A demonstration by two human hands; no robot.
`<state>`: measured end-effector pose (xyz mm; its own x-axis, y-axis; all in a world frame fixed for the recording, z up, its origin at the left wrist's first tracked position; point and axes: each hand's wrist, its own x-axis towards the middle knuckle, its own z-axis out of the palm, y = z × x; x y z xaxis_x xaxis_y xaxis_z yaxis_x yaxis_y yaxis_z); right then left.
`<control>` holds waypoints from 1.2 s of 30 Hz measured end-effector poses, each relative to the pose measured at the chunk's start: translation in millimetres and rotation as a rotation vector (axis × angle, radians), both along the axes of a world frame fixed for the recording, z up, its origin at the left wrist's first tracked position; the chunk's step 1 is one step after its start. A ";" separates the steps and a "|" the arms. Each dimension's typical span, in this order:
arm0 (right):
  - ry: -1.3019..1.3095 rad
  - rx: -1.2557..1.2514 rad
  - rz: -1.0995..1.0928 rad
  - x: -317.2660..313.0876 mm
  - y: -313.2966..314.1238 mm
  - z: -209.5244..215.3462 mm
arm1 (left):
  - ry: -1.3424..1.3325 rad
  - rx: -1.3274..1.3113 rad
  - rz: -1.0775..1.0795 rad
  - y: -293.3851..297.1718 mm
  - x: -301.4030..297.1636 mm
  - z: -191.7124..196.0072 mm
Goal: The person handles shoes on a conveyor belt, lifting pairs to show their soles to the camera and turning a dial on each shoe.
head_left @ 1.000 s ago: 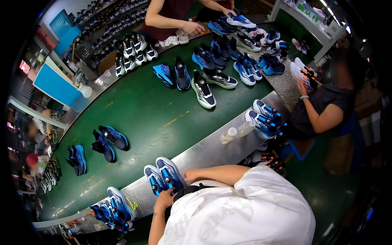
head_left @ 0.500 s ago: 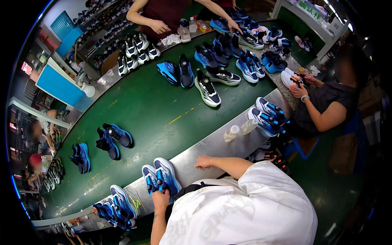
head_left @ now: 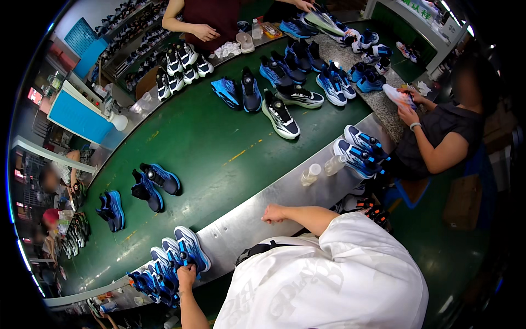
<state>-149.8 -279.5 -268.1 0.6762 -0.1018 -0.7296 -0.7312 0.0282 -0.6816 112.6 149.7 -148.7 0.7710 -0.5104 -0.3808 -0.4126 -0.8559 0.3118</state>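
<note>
My left hand (head_left: 187,275) is closed on the heel end of a pair of white, navy and blue sneakers (head_left: 192,247) on the metal ledge. Directly left of that pair stand several similar blue and white sneakers (head_left: 158,274), close against it. My right hand (head_left: 273,214) is curled into a fist over the metal ledge (head_left: 241,219), with nothing visible in it. Farther right along the ledge stand two clear bottles (head_left: 311,174) and another pair of blue and white sneakers (head_left: 359,153).
Dark blue sneakers (head_left: 156,183) stand on the green conveyor belt (head_left: 203,159), with more pairs at its far right. Black and white sneakers (head_left: 178,66) line the far edge. One co-worker's hand (head_left: 205,33) is across the belt; a seated person at right holds a white and orange shoe (head_left: 397,97).
My left hand has moved left along the ledge with the sneaker pair, bringing it against the row there. My right hand has barely moved. The seated person's shoe has been turned and lifted.
</note>
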 end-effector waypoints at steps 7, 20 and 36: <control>0.001 0.022 0.012 2.4 -2.7 12.5 | 0.018 0.086 0.065 1.6 5.9 -11.2; -0.022 0.008 0.007 1.8 0.4 5.9 | -0.071 0.207 0.047 -4.1 4.4 -20.4; -0.059 0.012 0.010 -1.5 2.6 18.3 | -0.049 0.219 0.081 -12.0 0.7 -4.8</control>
<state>-151.2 -276.8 -249.8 0.7188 -0.0861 -0.6898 -0.6902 0.0296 -0.7230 113.3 137.7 -153.5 0.8263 -0.3551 -0.4372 -0.3496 -0.9319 0.0962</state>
